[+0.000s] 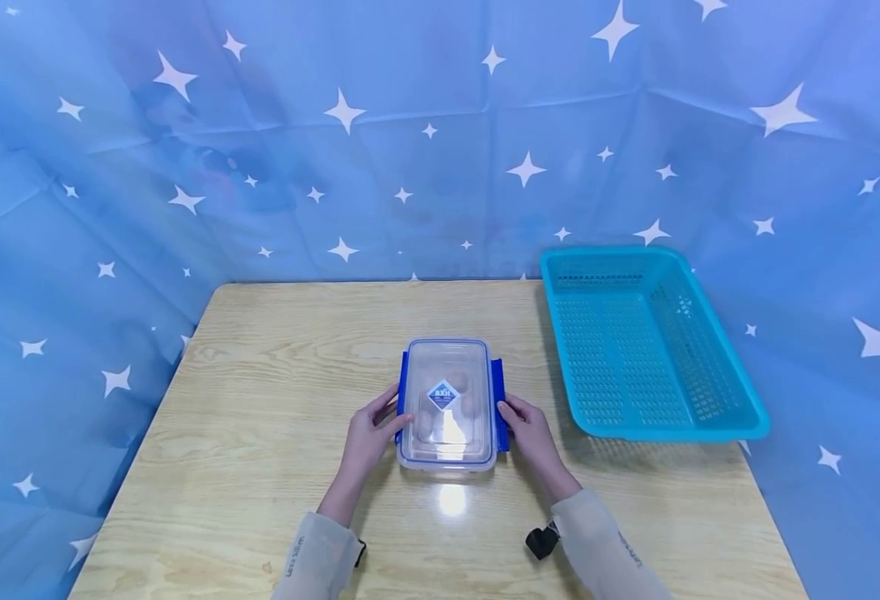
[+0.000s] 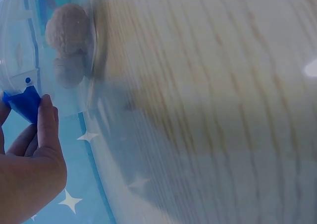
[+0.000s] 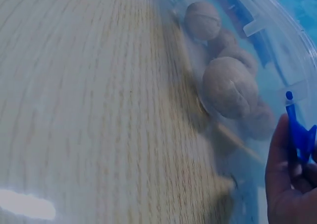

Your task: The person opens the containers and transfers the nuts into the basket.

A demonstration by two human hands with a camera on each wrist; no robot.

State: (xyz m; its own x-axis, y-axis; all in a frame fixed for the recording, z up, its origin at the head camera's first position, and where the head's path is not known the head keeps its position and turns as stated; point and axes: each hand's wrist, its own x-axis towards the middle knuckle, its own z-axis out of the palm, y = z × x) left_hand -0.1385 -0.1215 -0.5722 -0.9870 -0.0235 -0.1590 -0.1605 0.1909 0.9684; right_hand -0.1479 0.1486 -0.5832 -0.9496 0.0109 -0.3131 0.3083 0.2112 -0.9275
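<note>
Two hands frame a clear lidded container (image 1: 447, 406) in the head view: the left hand (image 1: 368, 435) sits at its left side and the right hand (image 1: 530, 429) at its right, each with fingers on a blue side clip (image 1: 499, 404). The container stands near the middle front of the pale wooden surface (image 1: 275, 392), lid on, with round pale things dimly visible through it. A turquoise slotted basket (image 1: 717, 421) lies well apart to the right, nothing in it that shows. As I judge it, the box is closed and placed, and the clips are the matter in hand; whether they are latched or lifted I cannot tell. Blue cloth printed with white stars (image 1: 410, 133) hangs behind and to both sides.

From the left wrist, the left hand's fingers (image 2: 47, 120) pinch a blue clip tab (image 2: 24, 102) at the container's rim, and a walnut-like lump (image 2: 67, 28) shows through the clear wall.

From the right wrist, the right hand's fingers (image 3: 280, 164) hold the other blue clip (image 3: 299, 132), beside several walnuts (image 3: 230, 87) resting inside against the wall.
</note>
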